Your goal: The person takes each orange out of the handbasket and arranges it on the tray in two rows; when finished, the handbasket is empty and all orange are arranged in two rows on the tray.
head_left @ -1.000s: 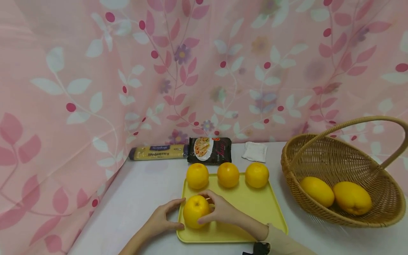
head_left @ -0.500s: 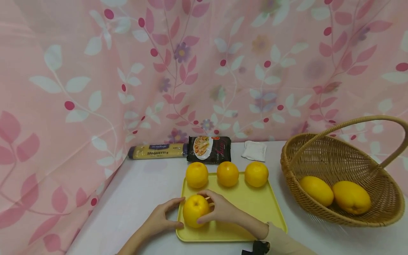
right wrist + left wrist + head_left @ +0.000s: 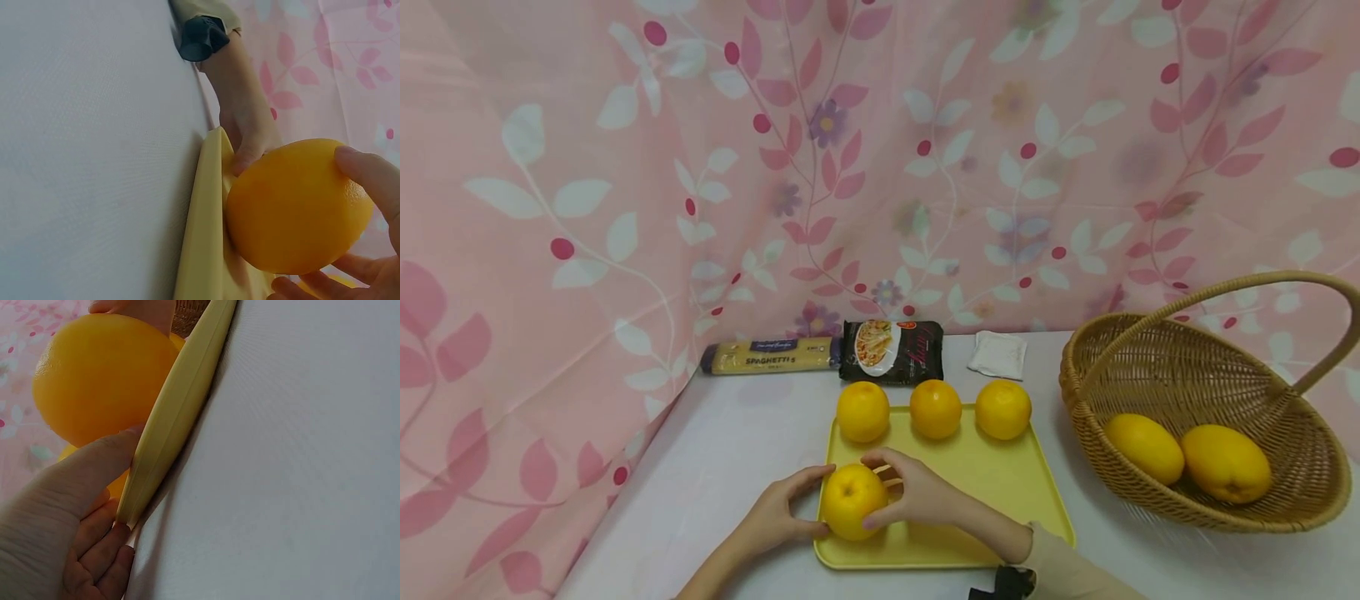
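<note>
On the left front of a yellow tray (image 3: 1000,479) is an oval yellow fruit (image 3: 853,502) with a dimpled end. My right hand (image 3: 921,496) holds this fruit from the right, its thumb on the near side and its fingers curved round the far side. At the tray's left rim is my left hand (image 3: 775,517); in the left wrist view its thumb (image 3: 106,456) lies over the rim and its fingers touch the outer edge. Three round yellow-orange fruits, including a middle orange (image 3: 936,409), line the tray's far edge.
A wicker basket (image 3: 1232,375) on the right holds two yellow fruits (image 3: 1225,463). Behind the tray lie a spaghetti packet (image 3: 775,356), a black food packet (image 3: 891,352) and a folded white cloth (image 3: 998,356). A pink floral curtain (image 3: 880,167) hangs behind the white table.
The oval fruit has shifted slightly left toward my left hand, and its dimple now faces a little more to the left. Both hands stay nearly where they were.
</note>
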